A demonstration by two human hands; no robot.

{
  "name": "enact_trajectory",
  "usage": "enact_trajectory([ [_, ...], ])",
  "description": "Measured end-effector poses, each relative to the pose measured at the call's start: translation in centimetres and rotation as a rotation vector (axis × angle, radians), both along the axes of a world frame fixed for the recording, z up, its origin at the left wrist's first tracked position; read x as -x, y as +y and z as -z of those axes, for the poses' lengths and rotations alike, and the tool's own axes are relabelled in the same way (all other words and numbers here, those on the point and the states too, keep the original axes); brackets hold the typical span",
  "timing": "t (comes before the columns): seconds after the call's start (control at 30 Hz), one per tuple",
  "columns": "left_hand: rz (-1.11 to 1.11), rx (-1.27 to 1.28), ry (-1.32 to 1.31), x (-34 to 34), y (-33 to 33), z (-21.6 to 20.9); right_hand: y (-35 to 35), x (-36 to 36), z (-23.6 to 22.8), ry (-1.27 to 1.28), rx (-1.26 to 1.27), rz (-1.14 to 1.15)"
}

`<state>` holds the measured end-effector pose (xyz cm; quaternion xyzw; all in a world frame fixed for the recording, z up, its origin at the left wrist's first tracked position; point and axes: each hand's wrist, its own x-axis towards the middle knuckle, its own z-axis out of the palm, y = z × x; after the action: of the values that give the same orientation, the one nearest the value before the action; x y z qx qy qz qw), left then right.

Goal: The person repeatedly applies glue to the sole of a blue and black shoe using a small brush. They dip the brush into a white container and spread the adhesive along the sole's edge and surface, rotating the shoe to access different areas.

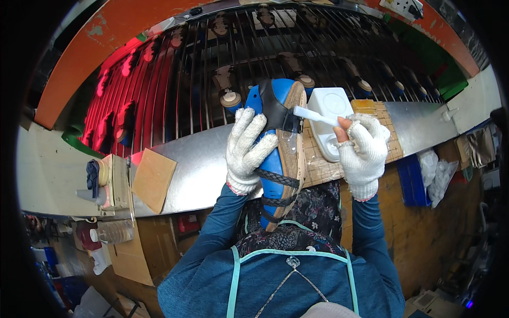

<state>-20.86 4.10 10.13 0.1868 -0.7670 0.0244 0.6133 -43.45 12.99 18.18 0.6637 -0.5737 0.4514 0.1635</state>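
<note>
Sandal (289,151), one, black-strapped and tan-soled, on a blue last (272,160): lying directly before the person, mostly above the table (186,183), with its toe end overhanging the lap. Long axis: running away from the body; heel end pointing to the far side, sole edge facing right.

Left hand (246,151), gloved: gripping the last's left flank, being the nearer of the hands and touching it.

Right hand (365,151), gloved, fingertips partly bare: standing apart to the right, pinching a pale flat-handled tool (316,116). Tool: pointing left across the gap, its end meeting or just beside the heel strap (281,115) at the sole edge; contact cannot be told.

Containers:
- White container (324,112), round lid on top: resting between sandal and right hand on a gridded mat (392,127); contents not showing.
- Blue bin (411,183), at right below table level: standing beside clear plastic bags (439,175); contents unclear.
- Clear bottle (115,232), at left: lying on its side; contents unclear.

Beyond the table: bars of a rack (204,69) bearing further shoes (229,85).
</note>
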Motion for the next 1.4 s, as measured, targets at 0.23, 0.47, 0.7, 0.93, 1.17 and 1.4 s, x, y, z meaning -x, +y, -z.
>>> enact_trajectory([
  [0.23, -0.009, 0.017, -0.031, -0.2, 0.0, 0.2, 0.6, 0.6, 0.5, 0.074, -0.077, -0.063],
  [0.47, 0.021, 0.011, -0.014, -0.2, 0.0, 0.0, 0.3, 0.8, 0.3, -0.029, -0.062, -0.153],
  [0.7, 0.022, -0.012, 0.010, -0.3, 0.4, -0.2, 1.1, -0.1, 0.8, -0.090, -0.152, -0.144],
  [0.93, -0.026, 0.027, -0.058, -1.1, 0.2, -0.2, 2.5, -1.3, 1.0, -0.064, -0.186, -0.094],
  [1.17, -0.030, 0.072, -0.083, -1.4, -0.1, 0.0, 2.7, -2.3, 0.6, 0.144, 0.015, 0.043],
  [1.4, -0.012, 0.073, -0.067, -1.4, -0.3, -0.3, 1.6, -1.8, 1.1, 0.146, 0.133, 0.007],
])
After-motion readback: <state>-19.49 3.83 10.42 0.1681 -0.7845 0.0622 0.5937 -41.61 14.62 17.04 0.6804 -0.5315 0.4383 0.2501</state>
